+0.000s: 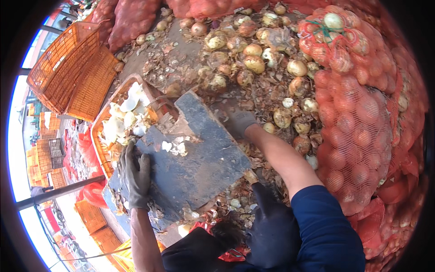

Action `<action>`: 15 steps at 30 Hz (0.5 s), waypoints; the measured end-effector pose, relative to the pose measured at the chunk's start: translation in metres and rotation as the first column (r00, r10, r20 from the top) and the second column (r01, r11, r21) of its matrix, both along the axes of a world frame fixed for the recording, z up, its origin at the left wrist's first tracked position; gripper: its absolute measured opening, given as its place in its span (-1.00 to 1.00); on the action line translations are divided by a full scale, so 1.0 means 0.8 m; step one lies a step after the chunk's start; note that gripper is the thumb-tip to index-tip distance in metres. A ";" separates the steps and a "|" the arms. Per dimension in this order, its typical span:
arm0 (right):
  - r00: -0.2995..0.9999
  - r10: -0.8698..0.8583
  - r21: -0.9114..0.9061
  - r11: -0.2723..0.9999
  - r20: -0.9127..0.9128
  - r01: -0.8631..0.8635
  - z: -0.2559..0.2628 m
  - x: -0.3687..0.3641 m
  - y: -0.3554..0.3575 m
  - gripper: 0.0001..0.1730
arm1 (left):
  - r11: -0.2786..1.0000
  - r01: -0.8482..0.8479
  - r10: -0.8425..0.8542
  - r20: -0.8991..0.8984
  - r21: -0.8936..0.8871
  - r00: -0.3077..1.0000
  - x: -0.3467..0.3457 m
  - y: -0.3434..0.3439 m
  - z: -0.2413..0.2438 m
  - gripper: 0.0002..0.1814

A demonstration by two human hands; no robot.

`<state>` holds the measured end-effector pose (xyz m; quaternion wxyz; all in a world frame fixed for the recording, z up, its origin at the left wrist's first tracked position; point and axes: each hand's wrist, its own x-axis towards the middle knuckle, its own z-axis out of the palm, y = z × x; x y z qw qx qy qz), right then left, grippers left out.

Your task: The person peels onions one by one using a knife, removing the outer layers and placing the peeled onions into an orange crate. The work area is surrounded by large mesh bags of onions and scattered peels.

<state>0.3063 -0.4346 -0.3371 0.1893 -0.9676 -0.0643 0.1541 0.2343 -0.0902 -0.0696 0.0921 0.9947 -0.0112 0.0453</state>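
Observation:
My left hand point(136, 175), in a grey glove, lies on the left part of a worn dark board point(207, 159), holding nothing. Its fingertips reach to the rim of an orange plastic crate point(98, 136) with peeled white onions point(124, 117) in it. Bits of onion peel point(176, 146) are scattered across the board. Beyond the board's right edge, my right hand point(243, 121), also gloved, reaches down among dry onion skins. Its fingers are blurred and partly lost against the skins, so what they touch is unclear. Unpeeled onions point(254, 64) are spread over the ground ahead of it.
Red mesh sacks full of onions point(353, 136) are piled along the right, and more sacks point(134, 23) stand at the back. Tilted orange crates point(71, 68) are at the upper left. A dark bar point(61, 193) crosses the left side, with other crates point(90, 216) below it.

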 end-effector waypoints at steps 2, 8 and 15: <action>0.994 -0.108 0.029 0.994 -0.007 0.108 -0.018 0.007 0.017 -0.18 | 1.000 -0.012 0.012 0.023 -0.016 1.000 0.000 0.009 -0.005 -0.31; 0.751 -0.383 0.596 0.458 -0.537 0.660 0.050 -0.024 -0.027 -0.01 | 0.998 -0.067 0.067 0.023 -0.005 0.997 -0.007 0.009 -0.002 -0.29; 0.828 -0.374 0.865 0.113 -0.418 0.488 0.142 -0.100 -0.103 -0.11 | 0.993 -0.103 0.105 0.041 -0.054 0.994 -0.016 0.020 -0.005 -0.23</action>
